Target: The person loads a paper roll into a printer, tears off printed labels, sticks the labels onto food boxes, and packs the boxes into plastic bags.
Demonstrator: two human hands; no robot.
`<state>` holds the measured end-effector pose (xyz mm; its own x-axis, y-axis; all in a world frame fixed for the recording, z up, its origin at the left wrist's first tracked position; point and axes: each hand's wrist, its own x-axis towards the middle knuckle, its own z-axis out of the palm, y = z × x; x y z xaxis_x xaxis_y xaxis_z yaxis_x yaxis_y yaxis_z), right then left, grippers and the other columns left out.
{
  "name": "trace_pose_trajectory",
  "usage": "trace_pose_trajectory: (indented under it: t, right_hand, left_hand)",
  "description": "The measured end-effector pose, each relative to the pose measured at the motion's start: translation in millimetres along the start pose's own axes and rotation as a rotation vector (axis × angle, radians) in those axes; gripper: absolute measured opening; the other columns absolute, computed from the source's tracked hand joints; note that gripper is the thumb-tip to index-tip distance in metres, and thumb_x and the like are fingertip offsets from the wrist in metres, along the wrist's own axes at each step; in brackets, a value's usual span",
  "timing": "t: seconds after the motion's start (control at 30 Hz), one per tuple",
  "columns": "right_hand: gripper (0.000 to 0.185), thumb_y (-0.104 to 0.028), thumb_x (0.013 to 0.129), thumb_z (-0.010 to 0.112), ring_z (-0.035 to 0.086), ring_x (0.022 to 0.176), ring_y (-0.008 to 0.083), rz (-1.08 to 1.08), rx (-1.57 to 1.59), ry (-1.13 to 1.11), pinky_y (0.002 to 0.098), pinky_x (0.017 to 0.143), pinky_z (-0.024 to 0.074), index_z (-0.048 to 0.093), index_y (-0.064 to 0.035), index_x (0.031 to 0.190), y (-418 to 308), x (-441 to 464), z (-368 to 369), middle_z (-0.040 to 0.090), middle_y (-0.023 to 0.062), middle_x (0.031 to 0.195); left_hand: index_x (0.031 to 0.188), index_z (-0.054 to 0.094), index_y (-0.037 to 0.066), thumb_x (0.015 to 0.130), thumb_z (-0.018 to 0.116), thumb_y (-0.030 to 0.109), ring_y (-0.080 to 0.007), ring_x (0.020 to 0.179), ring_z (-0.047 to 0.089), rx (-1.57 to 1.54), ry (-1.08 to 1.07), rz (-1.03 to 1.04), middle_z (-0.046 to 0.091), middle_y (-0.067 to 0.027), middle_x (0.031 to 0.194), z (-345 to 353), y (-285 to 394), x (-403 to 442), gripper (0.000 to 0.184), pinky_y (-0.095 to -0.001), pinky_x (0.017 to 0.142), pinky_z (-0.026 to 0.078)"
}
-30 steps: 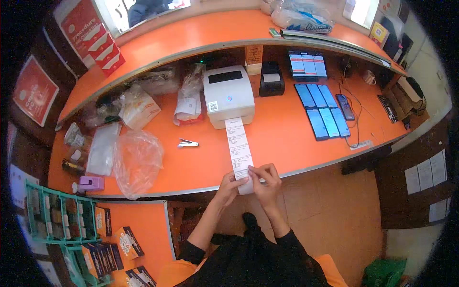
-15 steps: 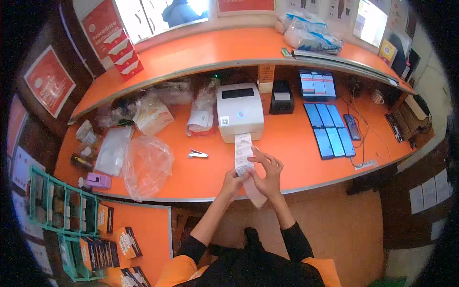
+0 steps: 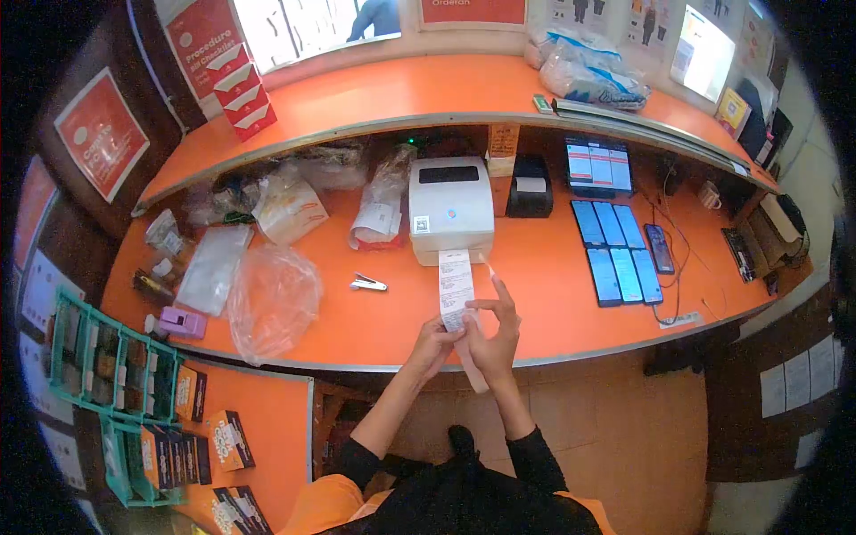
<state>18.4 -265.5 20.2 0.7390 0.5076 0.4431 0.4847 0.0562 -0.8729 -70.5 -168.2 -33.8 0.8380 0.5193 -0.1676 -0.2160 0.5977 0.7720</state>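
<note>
A long printed receipt (image 3: 456,283) hangs out of the front of the white label printer (image 3: 450,209), its upper end at the printer's slot. My left hand (image 3: 432,348) pinches the paper's left edge low down, near the counter's front edge. On the other side my right hand (image 3: 493,337) holds the strip between thumb and curled fingers, with the index finger raised beside the print. Below my hands, the paper's tail drops past the counter edge. A small stapler (image 3: 368,283) lies to the left of the receipt.
Several phones (image 3: 615,250) lie at right below a tablet (image 3: 598,166). A black printer (image 3: 530,187) stands beside the white one. Plastic bags (image 3: 275,303) and a purple tape dispenser (image 3: 183,322) sit at left, above a teal rack (image 3: 116,357). A raised shelf (image 3: 401,89) overhangs the back.
My right index finger has lifted off the receipt and straightened upward, leaving more print showing. Both hands stay low on the strip. The view has shifted slightly.
</note>
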Motion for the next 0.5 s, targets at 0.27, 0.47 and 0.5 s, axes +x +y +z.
trace_pose_trajectory:
  t: [0.27,0.47,0.5]
  right_hand:
    - [0.059,-0.012,0.077,0.076,0.058,0.101,0.0178,-0.444,-0.446,-0.051,0.0385,0.093,0.0343,0.058,-0.0107,0.133,13.5,7.0,-10.0,0.065,0.0012,0.118]
    - [0.06,-0.01,0.08,0.074,0.058,0.11,0.0207,-0.437,-0.126,-0.347,0.0396,0.094,0.0379,0.054,-0.0103,0.136,-16.1,-56.2,-43.1,0.063,0.0091,0.121]
    - [0.064,-0.009,0.081,0.074,0.057,0.113,0.0221,-0.406,-0.043,-0.43,0.0409,0.096,0.0385,0.05,-0.0101,0.14,-18.2,-54.5,-45.7,0.062,0.0106,0.124]
  left_hand:
    - [0.123,0.057,-0.001,0.089,0.059,0.008,-0.0215,0.112,0.06,0.074,-0.011,0.016,0.064,-0.0096,0.119,12.5,11.3,-2.3,0.035,-0.0395,0.101,0.046]
    - [0.121,0.06,0.001,0.094,0.056,0.025,-0.0218,0.11,0.062,-0.126,0.028,-0.063,0.066,-0.0109,0.115,-7.8,30.2,24.4,0.037,-0.0408,0.099,0.046]
    - [0.12,0.061,0.001,0.093,0.058,0.025,-0.0214,0.109,0.062,-0.092,0.082,-0.046,0.067,-0.0106,0.112,-16.5,29.5,35.1,0.036,-0.0405,0.098,0.047]
